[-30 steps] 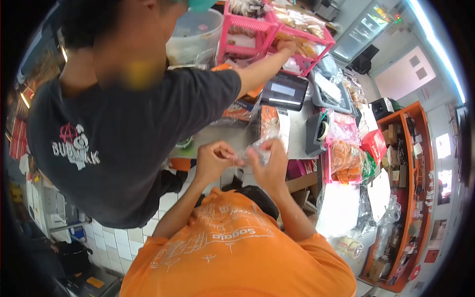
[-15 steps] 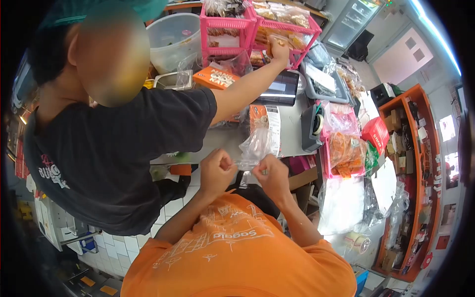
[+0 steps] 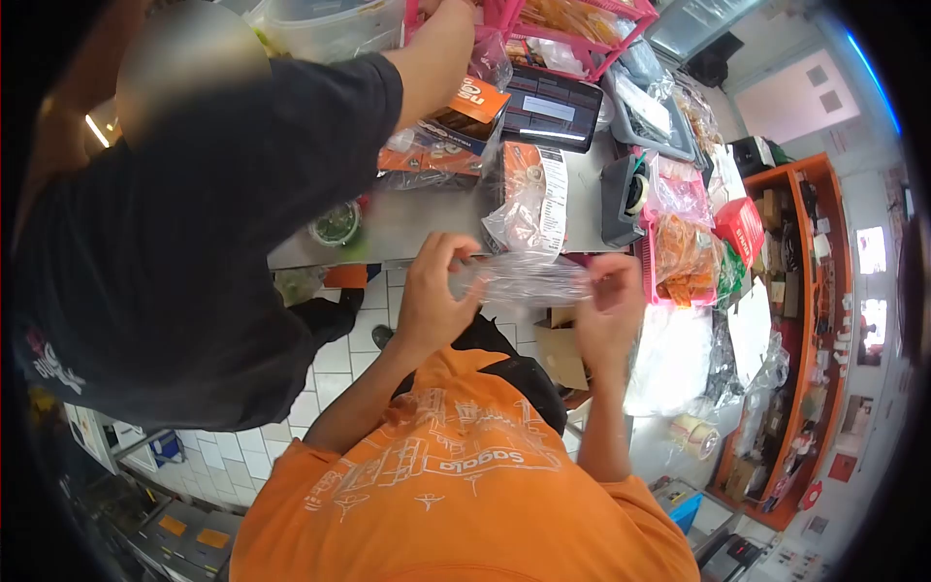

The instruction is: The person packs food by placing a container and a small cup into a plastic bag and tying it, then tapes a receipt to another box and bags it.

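Observation:
A clear plastic bag [image 3: 529, 279] is stretched sideways between my two hands, just in front of the table's near edge. My left hand [image 3: 434, 296] pinches its left end, thumb and fingers closed on the film. At the other end, my right hand [image 3: 611, 306] grips the plastic, slightly smeared by motion. Just beyond the bag stands an orange-and-white box [image 3: 524, 179] with a long printed receipt [image 3: 554, 199] on it and clear plastic around its lower part.
To my left, a co-worker in a black shirt [image 3: 223, 223] reaches toward the pink baskets [image 3: 495, 15]. A tablet [image 3: 553, 107], a tape dispenser [image 3: 621, 199] and a lidded green tub [image 3: 337, 223] are on the table. Packed goods fill a pink basket [image 3: 648, 267] at right.
My hands have moved apart, spreading the plastic bag wider between them. The co-worker's arm has shifted left along the baskets. The view has tilted, showing the tub.

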`<state>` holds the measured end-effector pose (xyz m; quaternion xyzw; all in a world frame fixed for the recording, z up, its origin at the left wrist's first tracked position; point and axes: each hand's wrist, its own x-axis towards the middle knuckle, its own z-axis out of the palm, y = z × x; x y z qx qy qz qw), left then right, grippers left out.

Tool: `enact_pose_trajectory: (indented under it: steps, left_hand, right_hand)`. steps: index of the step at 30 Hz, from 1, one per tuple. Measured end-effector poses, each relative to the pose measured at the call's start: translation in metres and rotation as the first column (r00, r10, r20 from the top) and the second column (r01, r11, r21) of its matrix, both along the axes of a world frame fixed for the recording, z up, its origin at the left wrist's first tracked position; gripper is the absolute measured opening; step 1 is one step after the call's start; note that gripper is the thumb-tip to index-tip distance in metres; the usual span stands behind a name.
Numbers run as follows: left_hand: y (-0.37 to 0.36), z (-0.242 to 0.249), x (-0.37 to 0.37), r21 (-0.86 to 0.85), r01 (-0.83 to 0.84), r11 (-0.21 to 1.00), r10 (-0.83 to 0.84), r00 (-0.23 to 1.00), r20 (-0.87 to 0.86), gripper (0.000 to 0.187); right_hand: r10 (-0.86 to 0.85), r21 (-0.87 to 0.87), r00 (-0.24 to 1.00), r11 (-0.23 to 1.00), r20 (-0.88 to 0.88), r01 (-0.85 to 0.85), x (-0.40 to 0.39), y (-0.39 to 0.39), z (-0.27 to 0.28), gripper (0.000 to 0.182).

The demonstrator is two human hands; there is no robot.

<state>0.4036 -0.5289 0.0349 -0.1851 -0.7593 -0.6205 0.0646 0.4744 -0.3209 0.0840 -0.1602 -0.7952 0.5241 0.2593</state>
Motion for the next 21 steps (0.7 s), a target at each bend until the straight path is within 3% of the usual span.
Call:
enact_pose_trajectory:
  steps: [3, 5, 6, 7, 8, 9, 10, 11, 12, 13, 14, 15, 17, 19, 21]
  left_hand:
    - [0.005, 0.011, 0.01, -0.031, 0.042, 0.999, -0.04, 0.998, 0.051, 0.024]
    - [-0.007, 0.012, 0.005, -0.229, -0.214, 0.95, 0.229, 0.972, 0.043, 0.027]
    - [-0.009, 0.007, 0.01, -0.236, -0.126, 0.963, 0.145, 0.987, 0.064, 0.027]
    - [-0.003, 0.007, 0.014, -0.245, -0.18, 0.953, 0.201, 0.978, 0.062, 0.027]
    - [0.007, 0.014, 0.013, -0.332, -0.378, 0.864, 0.307, 0.919, -0.246, 0.027]
    - [0.011, 0.018, 0.015, -0.364, -0.573, 0.734, 0.342, 0.775, -0.531, 0.028]
    - [0.008, 0.012, 0.018, -0.373, -0.617, 0.693, 0.385, 0.754, -0.532, 0.028]
    - [0.005, 0.0, 0.022, -0.358, -0.567, 0.742, 0.386, 0.798, -0.462, 0.029]
    - [0.002, -0.006, 0.025, -0.33, -0.512, 0.793, 0.379, 0.839, -0.391, 0.03]
    - [-0.005, -0.009, 0.026, -0.332, -0.548, 0.767, 0.413, 0.819, -0.398, 0.03]
    - [-0.012, -0.012, 0.034, -0.398, -0.547, 0.736, 0.443, 0.834, -0.328, 0.031]
    - [-0.015, -0.011, 0.044, -0.468, -0.525, 0.711, 0.464, 0.85, -0.248, 0.033]
    - [-0.022, -0.025, 0.058, -0.524, -0.512, 0.68, 0.424, 0.858, -0.289, 0.031]
    - [-0.061, -0.079, 0.079, -0.348, -0.482, 0.804, 0.543, 0.834, 0.1, 0.03]
    - [-0.097, -0.045, 0.092, -0.584, -0.488, 0.649, 0.749, 0.546, 0.376, 0.03]
  right_hand:
    - [0.007, 0.033, 0.993, 0.999, 0.122, -0.011, -0.005, 0.003, 0.014, 0.026]
    - [0.046, 0.055, 0.984, 0.997, 0.173, -0.056, -0.023, 0.008, 0.021, 0.028]
    - [0.119, 0.117, 0.983, 0.984, 0.138, -0.136, -0.029, 0.011, 0.011, 0.028]
    - [0.176, 0.109, 0.975, 0.976, 0.136, -0.191, -0.037, 0.006, 0.007, 0.028]
    - [0.252, 0.023, 0.966, 0.967, 0.061, -0.254, -0.046, -0.006, 0.004, 0.029]
    - [0.323, -0.063, 0.946, 0.944, -0.011, -0.323, -0.052, -0.02, 0.001, 0.031]
    - [0.501, -0.003, 0.854, 0.863, 0.142, -0.505, -0.052, -0.032, 0.0, 0.031]
    - [0.667, 0.265, 0.72, 0.671, 0.191, -0.692, -0.057, -0.025, -0.004, 0.035]
    - [0.627, 0.13, 0.755, 0.746, 0.192, -0.653, -0.069, -0.007, -0.002, 0.038]
    - [0.579, -0.001, 0.791, 0.807, 0.199, -0.591, -0.084, 0.005, -0.001, 0.042]
    - [0.683, -0.083, 0.719, 0.73, 0.124, -0.679, -0.096, -0.001, -0.008, 0.043]
    - [0.775, -0.05, 0.511, 0.566, 0.372, -0.823, -0.11, -0.002, -0.018, 0.041]
    - [0.893, -0.172, 0.208, 0.296, 0.4, -0.94, -0.134, -0.037, -0.019, 0.054]
    - [0.988, -0.334, -0.033, 0.021, 0.153, -0.942, -0.166, -0.074, -0.042, 0.059]
    - [0.931, -0.195, 0.331, 0.358, 0.157, -0.913, -0.183, -0.14, -0.08, 0.075]
